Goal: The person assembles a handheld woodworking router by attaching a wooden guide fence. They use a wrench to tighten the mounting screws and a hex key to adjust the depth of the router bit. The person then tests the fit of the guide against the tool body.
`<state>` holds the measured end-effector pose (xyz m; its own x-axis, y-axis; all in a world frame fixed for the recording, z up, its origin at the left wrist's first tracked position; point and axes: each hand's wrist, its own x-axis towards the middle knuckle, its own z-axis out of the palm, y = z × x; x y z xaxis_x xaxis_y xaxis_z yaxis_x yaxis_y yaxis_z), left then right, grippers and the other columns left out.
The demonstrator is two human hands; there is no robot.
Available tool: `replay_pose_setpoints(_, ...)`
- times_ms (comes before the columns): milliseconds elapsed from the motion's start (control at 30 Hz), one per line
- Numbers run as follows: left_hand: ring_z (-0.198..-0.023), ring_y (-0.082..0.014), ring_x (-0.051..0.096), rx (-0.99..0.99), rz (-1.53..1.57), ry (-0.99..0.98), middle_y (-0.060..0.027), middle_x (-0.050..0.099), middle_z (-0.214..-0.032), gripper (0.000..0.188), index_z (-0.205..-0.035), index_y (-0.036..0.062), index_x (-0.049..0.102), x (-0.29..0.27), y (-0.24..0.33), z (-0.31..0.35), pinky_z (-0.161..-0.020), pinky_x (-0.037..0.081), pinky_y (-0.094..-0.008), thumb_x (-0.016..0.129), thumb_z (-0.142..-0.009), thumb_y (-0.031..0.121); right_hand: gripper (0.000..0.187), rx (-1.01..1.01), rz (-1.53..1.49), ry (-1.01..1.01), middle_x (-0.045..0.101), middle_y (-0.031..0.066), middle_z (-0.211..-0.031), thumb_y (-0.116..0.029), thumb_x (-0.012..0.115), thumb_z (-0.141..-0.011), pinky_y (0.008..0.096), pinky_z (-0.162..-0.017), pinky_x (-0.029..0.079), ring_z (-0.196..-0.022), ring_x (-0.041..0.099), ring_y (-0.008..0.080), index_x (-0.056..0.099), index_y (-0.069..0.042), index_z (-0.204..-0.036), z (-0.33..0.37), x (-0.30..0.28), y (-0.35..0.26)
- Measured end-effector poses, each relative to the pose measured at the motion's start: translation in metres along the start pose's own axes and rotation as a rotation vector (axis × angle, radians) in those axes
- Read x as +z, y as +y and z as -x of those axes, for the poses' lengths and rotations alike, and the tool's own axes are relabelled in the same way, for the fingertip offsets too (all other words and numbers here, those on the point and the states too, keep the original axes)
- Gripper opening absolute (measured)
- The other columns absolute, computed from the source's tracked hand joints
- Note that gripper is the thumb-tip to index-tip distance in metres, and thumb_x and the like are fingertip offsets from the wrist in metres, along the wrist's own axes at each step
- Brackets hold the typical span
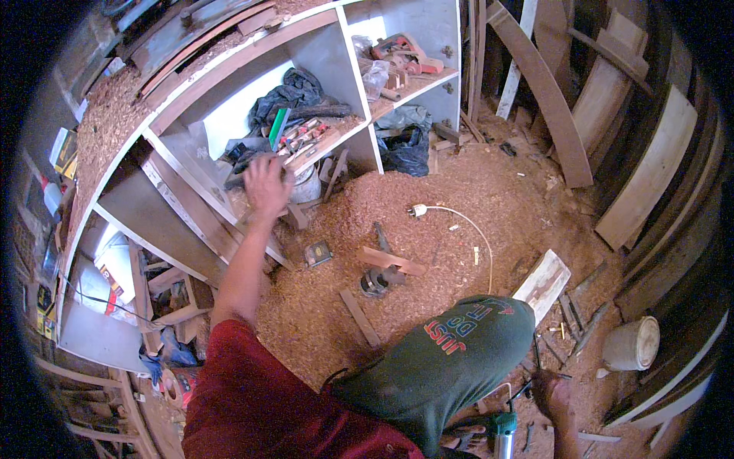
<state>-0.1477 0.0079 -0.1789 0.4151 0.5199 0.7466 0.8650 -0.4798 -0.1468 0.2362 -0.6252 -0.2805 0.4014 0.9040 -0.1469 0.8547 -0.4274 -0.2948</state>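
Here, holds the left hand (267,186) out before the white cabinet (358,76), with fingers loosely spread — just beside the hand tools (303,135) on its shelf and below a tilted green piece (280,128) there, too close to tell whether touching. Has the right hand (553,389) low at the right, near a green-and-silver power tool (504,427) — cannot tell if its fingers, dim and small, are open or closed.

Wide fisheye view from the head, facing down: red sleeve (252,382) nearest, floor (451,249) beyond, shelves (358,76) toward the upper edge.
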Motion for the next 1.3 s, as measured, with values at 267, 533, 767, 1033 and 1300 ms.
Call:
replay_pose_setpoints(267, -0.114, -0.0295, 0.053, -0.022, -0.138, 0.151, -0.0094, 0.061, -0.116, 0.029, -0.111, 0.0113, 0.064, 0.016, -0.054, 0.019, -0.1, 0.037, -0.0481, 0.064, -0.087, 0.028, 0.017, 0.143, 0.061, -0.235, 0.068, 0.021, -0.095, -0.018, 0.062, -0.086, 0.0517, -0.077, 0.054, -0.088, 0.066, 0.0418, 0.064, -0.008, -0.1, 0.041, 0.065, 0.071)
replay_pose_setpoints(533, -0.106, -0.0294, 0.055, -0.058, -0.156, 0.139, -0.01, 0.061, -0.106, 0.023, -0.104, 0.0089, 0.062, 0.016, -0.047, 0.018, -0.097, 0.039, -0.0477, 0.063, -0.085, 0.023, 0.015, 0.102, 0.041, -0.165, 0.068, 0.0195, -0.085, -0.018, 0.063, -0.086, 0.0532, -0.067, 0.053, -0.078, 0.066, 0.0426, 0.061, -0.01, -0.098, 0.048, 0.06, 0.096)
replay_pose_setpoints(767, -0.111, -0.0297, 0.053, -0.083, -0.173, 0.121, -0.0101, 0.059, -0.115, 0.026, -0.109, 0.0107, 0.063, 0.02, -0.056, 0.022, -0.097, 0.039, -0.0486, 0.063, -0.085, 0.02, 0.017, 0.096, 0.019, -0.143, 0.067, 0.0213, -0.089, -0.016, 0.064, -0.085, 0.054, -0.069, 0.052, -0.084, 0.065, 0.0438, 0.059, -0.009, -0.1, 0.043, 0.052, 0.089)
replay_pose_setpoints(1033, -0.117, -0.0297, 0.051, -0.143, -0.126, 0.137, -0.0058, 0.057, -0.124, 0.031, -0.112, 0.019, 0.064, 0.018, -0.056, 0.022, -0.1, 0.036, -0.0486, 0.067, -0.082, 0.014, 0.017, 0.154, 0.025, -0.143, 0.067, 0.022, -0.088, -0.013, 0.064, -0.083, 0.0541, -0.068, 0.052, -0.082, 0.064, 0.0452, 0.059, -0.009, -0.099, 0.048, 0.047, 0.088)
replay_pose_setpoints(1300, -0.115, -0.0289, 0.052, 0.006, -0.031, 0.096, -0.0058, 0.061, -0.117, 0.026, -0.107, 0.018, 0.07, 0.016, -0.028, -0.04, -0.096, 0.039, -0.0468, 0.068, -0.081, 0.017, 0.016, 0.098, 0.103, -0.054, 0.068, 0.0217, -0.088, -0.014, 0.065, -0.083, 0.0535, -0.068, 0.054, -0.081, 0.066, 0.0441, 0.061, -0.009, -0.098, 0.059, 0.049, 0.1)
